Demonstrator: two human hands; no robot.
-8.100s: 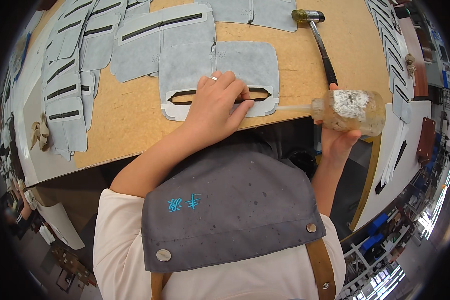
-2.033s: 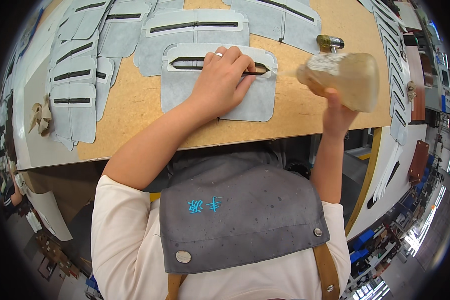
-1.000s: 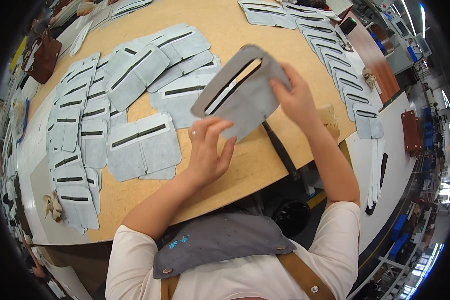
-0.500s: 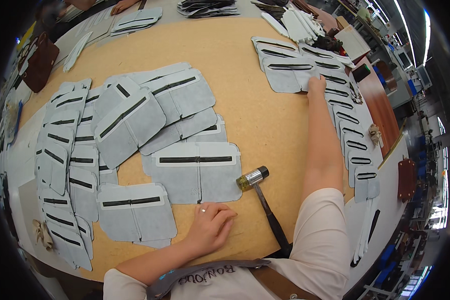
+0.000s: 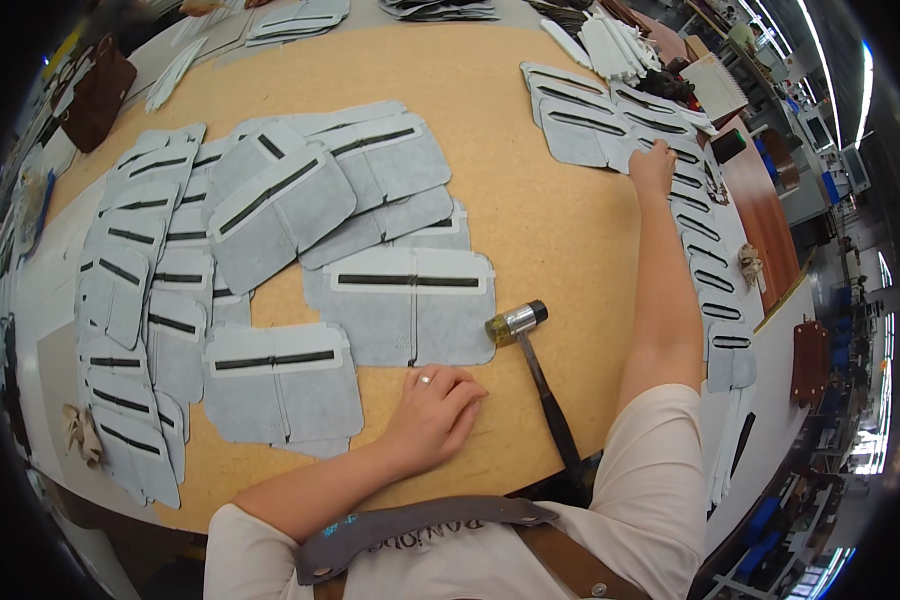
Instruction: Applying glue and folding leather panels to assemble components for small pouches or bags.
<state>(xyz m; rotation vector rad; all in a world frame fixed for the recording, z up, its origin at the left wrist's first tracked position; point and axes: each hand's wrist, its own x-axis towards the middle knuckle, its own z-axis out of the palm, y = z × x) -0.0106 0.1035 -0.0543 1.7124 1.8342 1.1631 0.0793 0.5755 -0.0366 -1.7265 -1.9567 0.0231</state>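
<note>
A grey, rounded, flat panel with a long dark strip (image 5: pixel 578 147) is laid at the far right of the tan tabletop (image 5: pixel 540 225). Its near right corner is met by the right hand (image 5: pixel 652 168); whether it is pinched cannot be told. The left hand (image 5: pixel 433 415) is rested half-curled, nothing held, near 1 black-handled mallet (image 5: pixel 544 388).

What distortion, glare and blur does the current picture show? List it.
Head view: the lens bows the table's edges and the corners fall to black; head view: light strips at upper right glare white; head view: the grey panel by the right hand shows no obvious blur.
</note>
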